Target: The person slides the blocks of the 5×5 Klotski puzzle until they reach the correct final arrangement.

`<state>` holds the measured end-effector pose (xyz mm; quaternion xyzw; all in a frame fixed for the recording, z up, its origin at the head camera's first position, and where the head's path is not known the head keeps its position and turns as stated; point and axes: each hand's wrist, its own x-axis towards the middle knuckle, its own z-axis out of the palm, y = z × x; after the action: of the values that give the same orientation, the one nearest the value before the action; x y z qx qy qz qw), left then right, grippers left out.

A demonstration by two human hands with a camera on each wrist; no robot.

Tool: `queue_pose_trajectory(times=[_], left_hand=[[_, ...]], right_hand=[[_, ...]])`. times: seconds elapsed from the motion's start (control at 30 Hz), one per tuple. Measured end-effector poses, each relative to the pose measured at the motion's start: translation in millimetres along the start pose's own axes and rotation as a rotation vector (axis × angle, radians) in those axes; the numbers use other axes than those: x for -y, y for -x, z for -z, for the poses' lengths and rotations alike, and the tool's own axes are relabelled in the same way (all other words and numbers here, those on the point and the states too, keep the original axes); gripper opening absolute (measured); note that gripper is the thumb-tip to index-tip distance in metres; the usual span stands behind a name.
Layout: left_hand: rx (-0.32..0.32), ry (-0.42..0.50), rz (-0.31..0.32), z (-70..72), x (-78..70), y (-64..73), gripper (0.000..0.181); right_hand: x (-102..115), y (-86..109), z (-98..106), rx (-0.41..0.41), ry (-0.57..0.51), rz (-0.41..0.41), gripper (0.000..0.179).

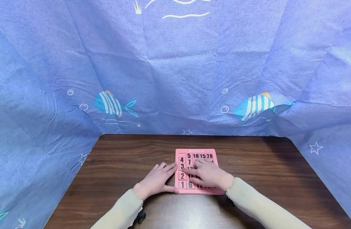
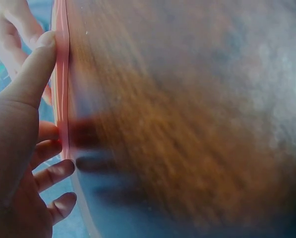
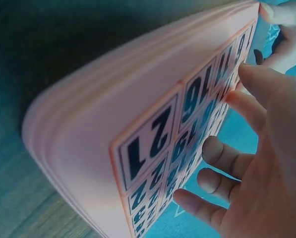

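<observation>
A pink sliding number puzzle (image 1: 195, 192) with black numbers on its tiles lies flat on the table. At its left side my left hand (image 1: 156, 179) touches the edge, fingertips toward the upper part and thumb near the front left corner. In the left wrist view that thumb (image 2: 46, 42) rests against the puzzle's side. My right hand (image 1: 208, 174) hovers over the tiles with spread fingers, its index fingertip at the left column just below the 3. It covers several tiles in the middle and right. A gap shows at the grid's top left, above the 4.
The dark wood-grain table (image 1: 129, 149) extends around the puzzle on all sides. A blue cloth (image 1: 181, 70) printed with fish and stars hangs behind the table and along both sides.
</observation>
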<state>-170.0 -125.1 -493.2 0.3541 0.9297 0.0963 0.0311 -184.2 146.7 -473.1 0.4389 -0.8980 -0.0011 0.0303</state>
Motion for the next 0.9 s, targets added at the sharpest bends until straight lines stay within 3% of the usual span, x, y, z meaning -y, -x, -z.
queue_pose_trajectory(times=[0.4,0.77,0.9], left_hand=[[0.0,0.005,0.0,-3.7,0.4,-0.7,0.098],[-0.002,0.012,-0.001,-1.3,1.6,-1.3,0.097],[0.001,0.012,-0.002,-1.0,2.1,-1.3,0.097]], right_hand=[[-1,-7.8,1,0.009,-0.03,-0.054,0.044],[20,14.8,8,-0.039,-0.001,0.171,0.041],[20,18.2,5,-0.07,0.015,0.202,0.039]])
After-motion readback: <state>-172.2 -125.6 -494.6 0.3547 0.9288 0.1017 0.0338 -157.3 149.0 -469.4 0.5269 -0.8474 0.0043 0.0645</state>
